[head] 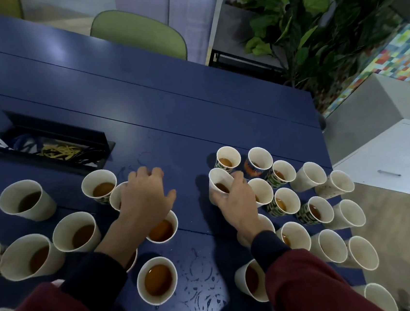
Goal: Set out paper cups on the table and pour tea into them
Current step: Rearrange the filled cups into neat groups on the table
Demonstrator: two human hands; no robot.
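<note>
The right hand (236, 199) is pinching a white paper cup (218, 179) just under its rim, thumb against fingers. The left hand (144, 199) is lying loosely curled over a second cup (114, 196) — I cannot tell whether it is gripping. Both cups are standing mid-table (182, 122) among many poured ones. These thin walls probably buckle if squeezed — a light hold high on the wall, kept level, should be keeping the tea (222, 187) in.

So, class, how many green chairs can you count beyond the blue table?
2: one green chair at the table's far edge, top centre; a second, mostly cut off, top left. Others may be hidden.
</note>
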